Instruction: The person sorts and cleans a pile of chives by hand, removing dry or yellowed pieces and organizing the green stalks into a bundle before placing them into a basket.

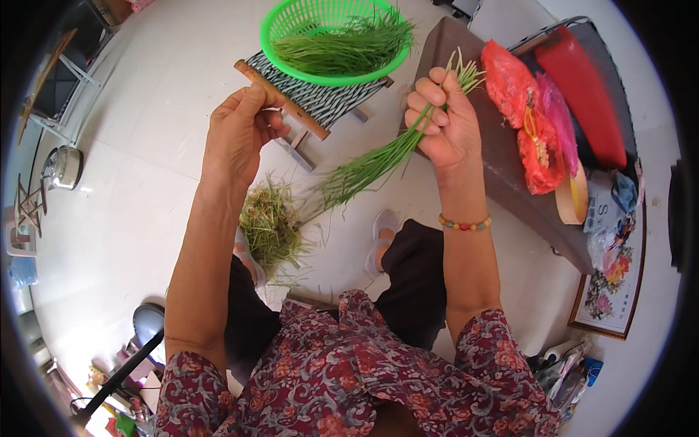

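Note:
My right hand [445, 117] grips a bunch of chives [377, 158] near the pale stem ends, which stick up past the thumb. The green tips hang down to the left. My left hand [248, 114] is raised apart from the bunch, thumb against a bent forefinger, with nothing visible in it. Beyond both hands, a green plastic basket [266, 41] holds more chives [344, 49], laid lengthwise. The basket rests on a folding stool [327, 101] with a black-and-white woven seat. On the floor below, a heap of trimmed leaves and stems [273, 224] lies by my left foot.
At right stands a brown bench [491, 142] with red plastic bags [510, 84] and a round wooden-rimmed item [570, 199]. A framed flower picture [606, 306] leans nearby. A glass kettle [63, 166] sits on the floor at left, with a black pole [120, 371] lower down.

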A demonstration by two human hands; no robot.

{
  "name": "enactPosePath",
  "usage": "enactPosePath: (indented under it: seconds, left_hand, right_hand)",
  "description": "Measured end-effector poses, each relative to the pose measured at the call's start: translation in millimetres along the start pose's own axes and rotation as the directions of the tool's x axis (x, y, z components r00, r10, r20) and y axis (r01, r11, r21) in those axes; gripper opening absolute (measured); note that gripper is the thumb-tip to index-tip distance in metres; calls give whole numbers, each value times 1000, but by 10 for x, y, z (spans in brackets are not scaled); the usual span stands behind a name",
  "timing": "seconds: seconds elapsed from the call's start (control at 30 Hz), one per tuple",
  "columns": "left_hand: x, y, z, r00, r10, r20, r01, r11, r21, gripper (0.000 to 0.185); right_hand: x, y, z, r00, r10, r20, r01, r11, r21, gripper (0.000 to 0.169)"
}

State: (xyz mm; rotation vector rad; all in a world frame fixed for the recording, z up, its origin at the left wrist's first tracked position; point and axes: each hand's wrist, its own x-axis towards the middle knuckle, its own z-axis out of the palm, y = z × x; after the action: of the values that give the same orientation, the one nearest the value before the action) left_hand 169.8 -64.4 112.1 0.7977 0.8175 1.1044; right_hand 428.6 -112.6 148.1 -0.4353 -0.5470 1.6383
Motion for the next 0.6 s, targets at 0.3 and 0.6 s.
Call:
enactPosePath:
  seconds: [0.3,0.6]
  left_hand:
    - [49,140,-234,996,-62,-66,43,964,-262,12]
    - [-16,198,-403,1000,21,6,-19,972,-234,13]
  right_hand:
    - [378,-413,669,967,57,248,-137,938,318,16]
    - [420,-260,1173,833,175,525,-370,882,293,2]
